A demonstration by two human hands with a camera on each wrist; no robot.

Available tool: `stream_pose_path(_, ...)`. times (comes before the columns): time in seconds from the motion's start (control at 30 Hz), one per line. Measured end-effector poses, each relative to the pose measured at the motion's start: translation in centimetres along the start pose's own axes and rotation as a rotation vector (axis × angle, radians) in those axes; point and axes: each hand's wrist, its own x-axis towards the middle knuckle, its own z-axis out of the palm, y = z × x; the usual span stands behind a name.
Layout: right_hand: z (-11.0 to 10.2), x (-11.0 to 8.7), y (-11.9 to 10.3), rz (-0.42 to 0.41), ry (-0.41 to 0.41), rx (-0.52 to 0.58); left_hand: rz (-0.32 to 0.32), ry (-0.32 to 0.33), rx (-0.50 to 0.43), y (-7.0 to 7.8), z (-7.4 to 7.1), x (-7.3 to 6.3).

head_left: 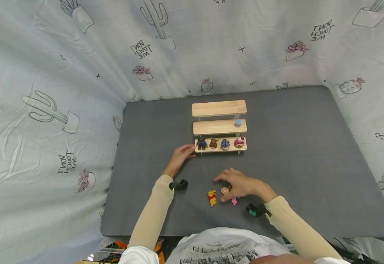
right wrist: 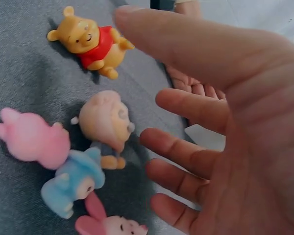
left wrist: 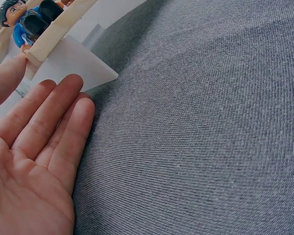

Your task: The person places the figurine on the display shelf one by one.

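My left hand (head_left: 180,158) is at the left end of the lowest tier of a wooden three-tier shelf (head_left: 219,107). In the left wrist view its thumb touches the tier's corner, beside a black-haired toy figure (left wrist: 32,19), and its other fingers are extended. My right hand (head_left: 241,183) hovers with spread fingers over small toys on the table, gripping none. Under it, the right wrist view shows a yellow bear in a red shirt (right wrist: 95,49), a round-headed peach figure (right wrist: 103,120), a pink figure (right wrist: 32,137), a blue figure (right wrist: 73,181) and a pink-eared figure (right wrist: 120,225).
Along the lowest tier also stand a brown figure (head_left: 213,143), a bluish-purple figure (head_left: 225,144) and a pink-and-white figure (head_left: 239,142). A small blue item (head_left: 238,123) sits at the middle tier's right end. Patterned curtains (head_left: 192,47) surround the grey table (head_left: 294,146).
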Motion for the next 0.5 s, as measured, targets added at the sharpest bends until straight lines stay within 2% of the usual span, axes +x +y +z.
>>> stream_pose_path(0.23, 0.35, -0.47, 0.42, -0.002, -0.033, 0.005, -0.006, 0.009, -0.002, 0.03, 0.12, 0.01)
stream_pose_path(0.5, 0.79, -0.12, 1.03, 0.007, -0.027, -0.012, -0.006, 0.009, 0.004, -0.26, 0.12, 0.22)
